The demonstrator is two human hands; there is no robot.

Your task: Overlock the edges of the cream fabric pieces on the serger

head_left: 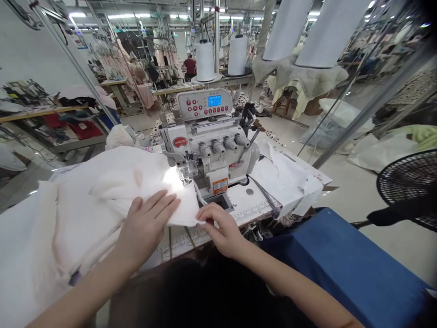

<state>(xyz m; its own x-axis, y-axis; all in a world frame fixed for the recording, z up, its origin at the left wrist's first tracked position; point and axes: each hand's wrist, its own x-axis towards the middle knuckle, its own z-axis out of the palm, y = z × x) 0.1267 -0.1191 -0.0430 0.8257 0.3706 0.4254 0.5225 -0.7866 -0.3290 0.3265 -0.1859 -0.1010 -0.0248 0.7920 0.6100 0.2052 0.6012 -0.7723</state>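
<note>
A large piece of white fabric (pixel 112 182) spreads over the left of the sewing table, its far edge by the needle area of a white overlock machine (pixel 218 141). My left hand (pixel 146 223) lies flat on the fabric, fingers stretched toward the lit presser foot (pixel 186 180). At the fabric's near right corner, my right hand (pixel 220 225) pinches the edge between thumb and fingers. The machine's small lamp brightens the cloth just beyond my left fingertips. Under the fabric, the table's printed ruler (pixel 191 239) shows in part.
Thread cones (pixel 205 61) stand behind the machine. White cloth scraps (pixel 283 177) lie on the table's right side. A blue-covered box (pixel 351 259) and a black fan (pixel 409 191) are at the right. A person (pixel 190 66) sits far back.
</note>
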